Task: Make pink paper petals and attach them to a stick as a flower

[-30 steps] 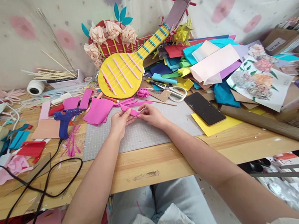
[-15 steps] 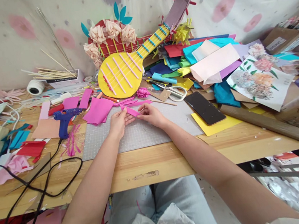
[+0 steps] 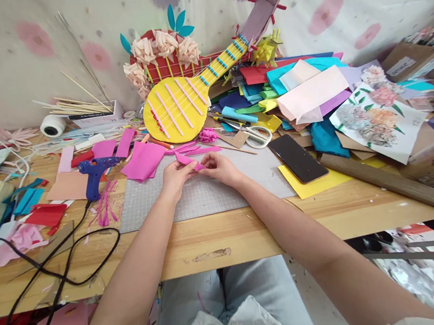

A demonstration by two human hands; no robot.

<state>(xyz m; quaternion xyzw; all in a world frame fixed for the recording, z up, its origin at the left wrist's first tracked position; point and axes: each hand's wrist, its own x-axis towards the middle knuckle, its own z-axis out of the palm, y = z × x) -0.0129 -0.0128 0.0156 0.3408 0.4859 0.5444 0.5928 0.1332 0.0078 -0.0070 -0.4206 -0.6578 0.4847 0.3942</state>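
Over the grey cutting mat (image 3: pixel 206 197), my left hand (image 3: pixel 173 178) and my right hand (image 3: pixel 220 166) meet fingertip to fingertip. Both pinch a small pink paper strip (image 3: pixel 186 160) that sticks up to the left between them. Loose pink paper pieces (image 3: pixel 142 160) lie just beyond the hands on the mat's far edge. A small pink paper flower (image 3: pixel 207 134) sits behind them, in front of a yellow paper guitar (image 3: pixel 174 108).
A blue glue gun (image 3: pixel 92 175) with a black cable (image 3: pixel 51 268) lies at the left. Scissors (image 3: pixel 256 134) and a black phone (image 3: pixel 297 156) are at the right, beside a heap of coloured paper (image 3: pixel 304 87) and a wooden rolling pin (image 3: pixel 386 178).
The hands have drawn slightly closer together and the pink strip now points more upward; the view has shifted a little. Everything else stays put.
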